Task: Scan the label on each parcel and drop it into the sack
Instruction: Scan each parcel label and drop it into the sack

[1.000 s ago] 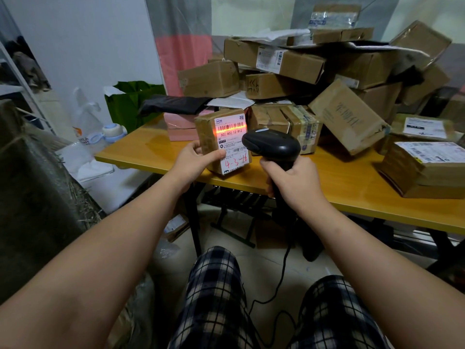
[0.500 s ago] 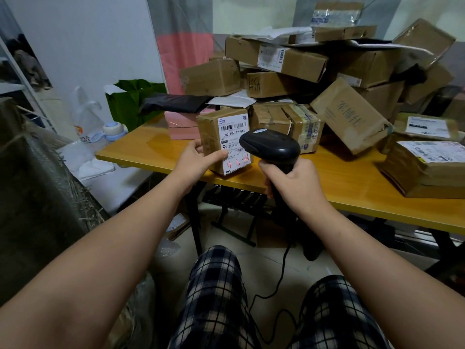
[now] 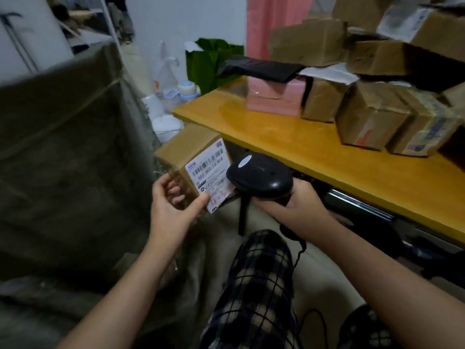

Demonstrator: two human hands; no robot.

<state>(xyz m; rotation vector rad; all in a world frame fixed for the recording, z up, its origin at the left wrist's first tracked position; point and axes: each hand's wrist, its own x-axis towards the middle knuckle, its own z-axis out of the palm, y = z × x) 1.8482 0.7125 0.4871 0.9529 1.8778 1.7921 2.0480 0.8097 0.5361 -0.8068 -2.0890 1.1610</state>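
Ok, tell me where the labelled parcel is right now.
In the head view the parcel sits left of centre, off the near edge of the table, held by the left hand between the sack and the scanner in the right hand.

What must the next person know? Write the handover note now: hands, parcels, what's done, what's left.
Left hand holds the labelled cardboard parcel off the table, next to the dark woven sack on the left.
Right hand grips the black barcode scanner.
Done: this parcel's label was under the scanner's red line a second ago, so it looks scanned.
Left: drop it into the sack, then scan and drop the cardboard parcels and the pink parcel piled on the table.
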